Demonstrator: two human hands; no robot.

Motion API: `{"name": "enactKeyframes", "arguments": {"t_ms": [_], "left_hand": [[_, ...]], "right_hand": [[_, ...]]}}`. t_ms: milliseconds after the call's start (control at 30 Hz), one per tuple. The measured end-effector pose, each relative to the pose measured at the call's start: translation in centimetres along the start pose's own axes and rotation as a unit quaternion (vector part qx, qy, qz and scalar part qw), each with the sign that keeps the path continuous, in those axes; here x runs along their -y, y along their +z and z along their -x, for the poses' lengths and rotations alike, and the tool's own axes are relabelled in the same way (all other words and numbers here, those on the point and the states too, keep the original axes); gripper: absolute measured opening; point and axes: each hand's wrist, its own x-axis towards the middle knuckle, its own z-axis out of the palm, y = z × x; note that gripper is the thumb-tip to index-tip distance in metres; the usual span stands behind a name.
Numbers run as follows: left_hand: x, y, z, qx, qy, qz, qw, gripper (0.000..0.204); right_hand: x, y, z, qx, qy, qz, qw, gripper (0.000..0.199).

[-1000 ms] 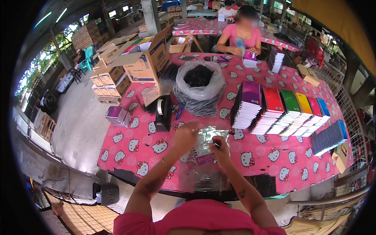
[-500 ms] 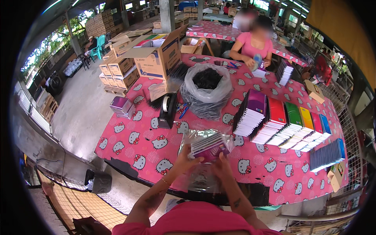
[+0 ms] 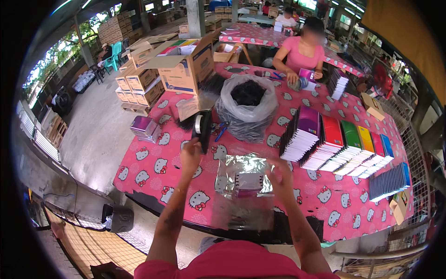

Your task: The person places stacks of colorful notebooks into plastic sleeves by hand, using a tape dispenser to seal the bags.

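Left hand: now left of wrapped notebooks, at tape dispenser; cannot tell finger gap
Right hand: beside them, fingers parted

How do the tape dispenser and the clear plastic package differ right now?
Look: the tape dispenser is black and opaque; the clear plastic package is shiny and see-through, with purple showing inside.
Pose: the dispenser stands upright; the package lies flat.
Hands: the left hand is at the dispenser's near end; the right hand is by the package's right edge.
Both rest on the pink patterned tablecloth.
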Motion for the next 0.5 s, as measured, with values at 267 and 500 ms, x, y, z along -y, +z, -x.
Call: {"name": "enactKeyframes", "arguments": {"t_ms": [267,500], "left_hand": [[9.0,1.4,-5.7,0.074,-0.191,0.172,0.964,0.021],[5.9,-1.5,-3.2,0.061,-0.082,-0.300,0.948,0.014]], "right_hand": [[2.7,4.4,1.7,0.162,-0.028,0.303,0.939,0.033],[3.1,5.1,1.7,0.166,-0.022,0.283,0.944,0.035]]}}
